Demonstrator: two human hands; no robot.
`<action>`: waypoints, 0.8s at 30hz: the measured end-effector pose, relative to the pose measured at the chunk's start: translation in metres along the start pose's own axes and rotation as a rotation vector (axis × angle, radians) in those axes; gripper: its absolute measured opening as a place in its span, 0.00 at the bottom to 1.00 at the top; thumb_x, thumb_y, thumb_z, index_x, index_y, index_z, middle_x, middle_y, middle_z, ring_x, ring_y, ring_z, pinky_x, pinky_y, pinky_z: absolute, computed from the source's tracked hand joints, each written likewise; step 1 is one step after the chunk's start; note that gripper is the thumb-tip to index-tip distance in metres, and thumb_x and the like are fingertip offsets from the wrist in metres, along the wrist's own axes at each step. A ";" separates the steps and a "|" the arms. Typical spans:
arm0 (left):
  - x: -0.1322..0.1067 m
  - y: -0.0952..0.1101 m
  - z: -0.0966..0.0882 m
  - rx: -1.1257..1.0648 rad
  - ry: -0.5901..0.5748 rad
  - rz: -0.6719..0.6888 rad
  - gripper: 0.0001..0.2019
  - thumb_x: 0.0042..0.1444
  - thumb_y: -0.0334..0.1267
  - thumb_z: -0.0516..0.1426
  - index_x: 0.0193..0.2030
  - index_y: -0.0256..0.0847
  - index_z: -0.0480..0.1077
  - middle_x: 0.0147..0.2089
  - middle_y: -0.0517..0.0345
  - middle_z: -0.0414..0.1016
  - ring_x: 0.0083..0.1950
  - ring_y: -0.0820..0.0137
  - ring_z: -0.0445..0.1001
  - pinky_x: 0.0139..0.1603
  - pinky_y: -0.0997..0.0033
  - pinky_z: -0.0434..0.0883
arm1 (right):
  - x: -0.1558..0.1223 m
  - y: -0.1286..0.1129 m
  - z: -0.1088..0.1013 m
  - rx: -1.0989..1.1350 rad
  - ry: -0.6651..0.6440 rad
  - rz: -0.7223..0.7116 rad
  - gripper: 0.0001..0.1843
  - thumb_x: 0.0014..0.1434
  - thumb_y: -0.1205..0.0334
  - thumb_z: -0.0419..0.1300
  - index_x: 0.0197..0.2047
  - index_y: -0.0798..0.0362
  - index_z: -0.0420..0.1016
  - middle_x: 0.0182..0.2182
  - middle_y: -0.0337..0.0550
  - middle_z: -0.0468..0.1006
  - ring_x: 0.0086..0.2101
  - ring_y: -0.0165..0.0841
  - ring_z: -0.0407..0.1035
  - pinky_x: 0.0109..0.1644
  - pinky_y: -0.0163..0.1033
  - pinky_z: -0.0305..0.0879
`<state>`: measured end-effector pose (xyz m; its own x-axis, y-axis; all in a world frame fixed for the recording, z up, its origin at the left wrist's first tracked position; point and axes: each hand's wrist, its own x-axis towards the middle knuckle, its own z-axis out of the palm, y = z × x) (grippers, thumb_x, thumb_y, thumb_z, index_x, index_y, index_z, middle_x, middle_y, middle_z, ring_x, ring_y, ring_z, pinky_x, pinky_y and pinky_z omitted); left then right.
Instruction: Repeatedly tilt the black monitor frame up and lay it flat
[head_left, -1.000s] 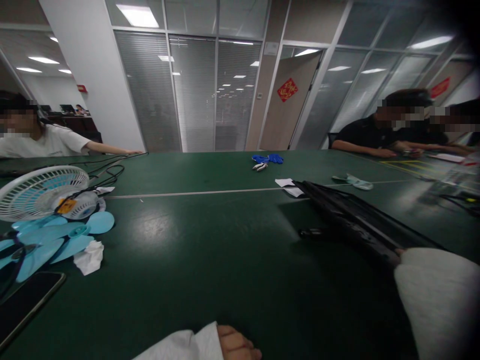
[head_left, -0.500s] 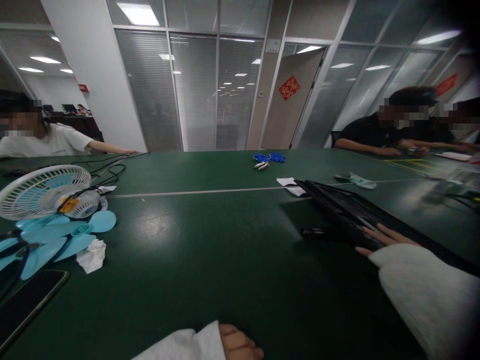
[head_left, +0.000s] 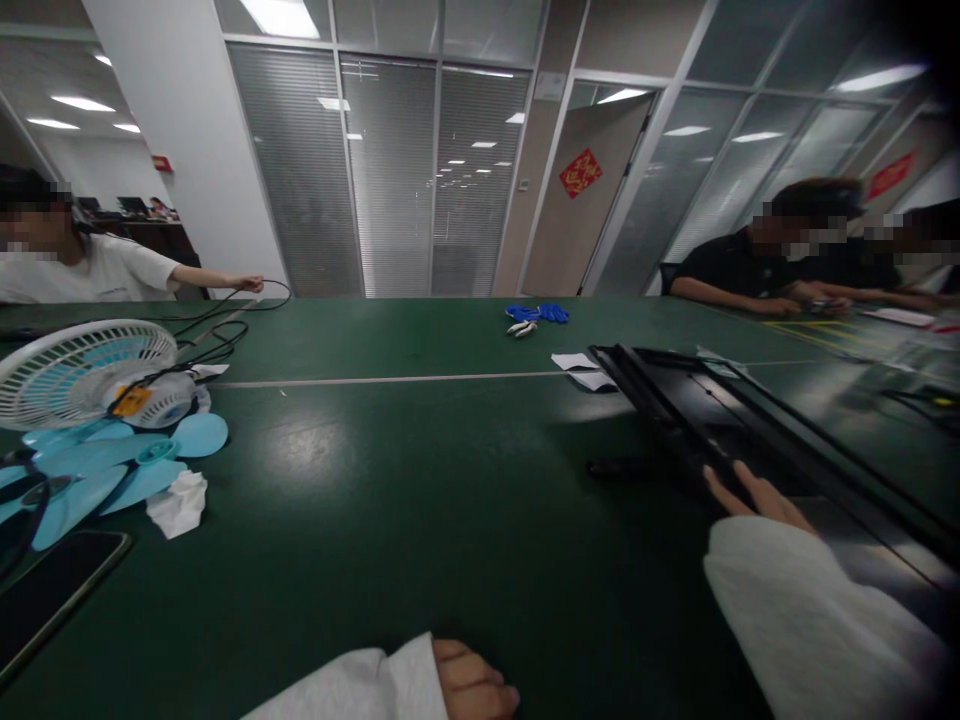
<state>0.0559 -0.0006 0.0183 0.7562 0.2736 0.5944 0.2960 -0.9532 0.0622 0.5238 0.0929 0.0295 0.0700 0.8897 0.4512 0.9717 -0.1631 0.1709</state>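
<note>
Over toward the right edge of the green table, a large black framed panel sits at a slant, one of its corners pointing to the far edge. The wearer's right hand is on its left rim, fingers out nearly straight and slightly parted; from where I stand I cannot tell whether they close around that rim. The left hand rests low at the near side of the table, fingers loosely curled, and whatever may be under the palm is hidden. Two white paper sheets lie just beside the panel's far corner, and blue-and-white gloves lie close to the table's far edge. Toward the left edge there is a white fan grille with light-blue fan blades in front of it, and a crumpled tissue touching them. A smartphone lies toward the near left corner. At the far edge, on the left, a person in a white shirt holds up a black cable.
</note>
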 end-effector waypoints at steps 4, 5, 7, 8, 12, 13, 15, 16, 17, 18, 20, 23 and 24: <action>0.004 0.005 -0.001 0.009 0.005 -0.008 0.05 0.64 0.38 0.54 0.43 0.45 0.71 0.41 0.69 0.78 0.44 0.82 0.75 0.49 0.84 0.68 | -0.001 -0.016 -0.010 0.011 -0.009 -0.037 0.26 0.60 0.66 0.46 0.61 0.54 0.66 0.64 0.54 0.54 0.60 0.49 0.54 0.60 0.49 0.56; 0.005 0.005 -0.001 0.012 0.007 -0.005 0.06 0.64 0.38 0.54 0.42 0.45 0.71 0.41 0.70 0.78 0.44 0.82 0.74 0.49 0.84 0.68 | -0.001 -0.022 -0.012 0.014 -0.006 -0.045 0.26 0.60 0.66 0.46 0.61 0.55 0.66 0.64 0.54 0.54 0.60 0.49 0.55 0.59 0.49 0.57; 0.004 0.004 0.000 0.018 0.010 0.007 0.06 0.65 0.39 0.53 0.42 0.45 0.71 0.41 0.70 0.78 0.44 0.82 0.74 0.48 0.84 0.68 | 0.000 -0.037 -0.017 0.024 0.004 -0.064 0.26 0.60 0.68 0.46 0.60 0.54 0.66 0.64 0.53 0.55 0.59 0.50 0.55 0.58 0.50 0.58; 0.003 0.003 0.002 0.021 0.012 0.013 0.06 0.65 0.39 0.53 0.42 0.46 0.71 0.41 0.69 0.78 0.44 0.82 0.75 0.47 0.84 0.69 | 0.000 -0.045 -0.019 0.031 0.011 -0.075 0.26 0.60 0.68 0.45 0.60 0.53 0.67 0.64 0.52 0.55 0.59 0.50 0.55 0.58 0.51 0.59; -0.002 -0.001 0.014 0.036 0.053 0.041 0.06 0.64 0.40 0.54 0.42 0.47 0.71 0.41 0.69 0.78 0.43 0.83 0.75 0.45 0.85 0.69 | -0.001 -0.081 -0.024 0.066 0.037 -0.130 0.29 0.57 0.73 0.45 0.60 0.50 0.67 0.64 0.49 0.56 0.60 0.49 0.55 0.57 0.53 0.61; -0.003 -0.001 0.018 0.042 0.073 0.050 0.06 0.64 0.41 0.54 0.42 0.47 0.71 0.40 0.69 0.78 0.42 0.83 0.75 0.44 0.85 0.69 | -0.001 -0.091 -0.025 0.074 0.040 -0.144 0.31 0.55 0.74 0.46 0.60 0.48 0.66 0.63 0.48 0.57 0.60 0.49 0.55 0.56 0.54 0.62; -0.004 -0.003 0.025 0.055 0.115 0.072 0.07 0.65 0.41 0.53 0.42 0.47 0.71 0.39 0.71 0.78 0.41 0.84 0.75 0.41 0.84 0.69 | -0.002 -0.110 -0.028 0.098 0.054 -0.179 0.33 0.53 0.76 0.46 0.60 0.45 0.66 0.63 0.45 0.59 0.59 0.48 0.56 0.56 0.54 0.63; -0.005 -0.003 0.028 0.060 0.133 0.082 0.07 0.65 0.41 0.53 0.42 0.47 0.71 0.39 0.72 0.78 0.40 0.84 0.75 0.39 0.84 0.69 | -0.002 -0.121 -0.029 0.115 0.070 -0.203 0.34 0.53 0.77 0.46 0.60 0.43 0.66 0.63 0.45 0.59 0.59 0.48 0.57 0.55 0.55 0.64; -0.005 -0.003 0.031 0.063 0.148 0.090 0.08 0.65 0.41 0.52 0.41 0.47 0.71 0.39 0.72 0.78 0.39 0.84 0.75 0.38 0.84 0.69 | -0.002 -0.131 -0.031 0.137 0.093 -0.232 0.35 0.52 0.77 0.46 0.60 0.42 0.66 0.62 0.44 0.59 0.59 0.48 0.58 0.55 0.55 0.65; -0.005 -0.004 0.034 0.066 0.166 0.096 0.08 0.66 0.41 0.51 0.41 0.47 0.71 0.39 0.73 0.79 0.39 0.84 0.75 0.37 0.84 0.69 | -0.002 -0.142 -0.033 0.159 0.117 -0.265 0.36 0.51 0.78 0.46 0.60 0.41 0.66 0.62 0.43 0.60 0.58 0.48 0.58 0.54 0.56 0.66; -0.006 -0.004 0.036 0.080 0.177 0.097 0.10 0.67 0.41 0.50 0.41 0.47 0.72 0.37 0.72 0.78 0.38 0.85 0.75 0.37 0.85 0.68 | -0.002 -0.163 -0.039 0.188 0.158 -0.325 0.37 0.51 0.78 0.48 0.61 0.39 0.63 0.62 0.42 0.60 0.58 0.46 0.58 0.54 0.54 0.66; -0.005 -0.005 0.036 0.119 0.154 0.096 0.12 0.68 0.40 0.48 0.42 0.47 0.72 0.35 0.71 0.78 0.38 0.85 0.75 0.38 0.86 0.68 | -0.005 -0.193 -0.050 0.203 0.231 -0.414 0.36 0.53 0.79 0.48 0.61 0.40 0.63 0.62 0.43 0.61 0.58 0.44 0.59 0.54 0.50 0.66; -0.004 -0.005 0.034 0.131 0.142 0.100 0.12 0.68 0.41 0.47 0.42 0.47 0.72 0.34 0.71 0.78 0.37 0.85 0.75 0.38 0.86 0.68 | -0.006 -0.203 -0.055 0.209 0.255 -0.439 0.36 0.53 0.79 0.48 0.61 0.40 0.64 0.61 0.44 0.61 0.58 0.44 0.59 0.54 0.49 0.67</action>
<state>0.0718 0.0072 -0.0118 0.6983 0.1485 0.7002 0.3039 -0.9472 -0.1022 0.3139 0.0970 0.0398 -0.3833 0.7196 0.5790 0.9234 0.3113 0.2245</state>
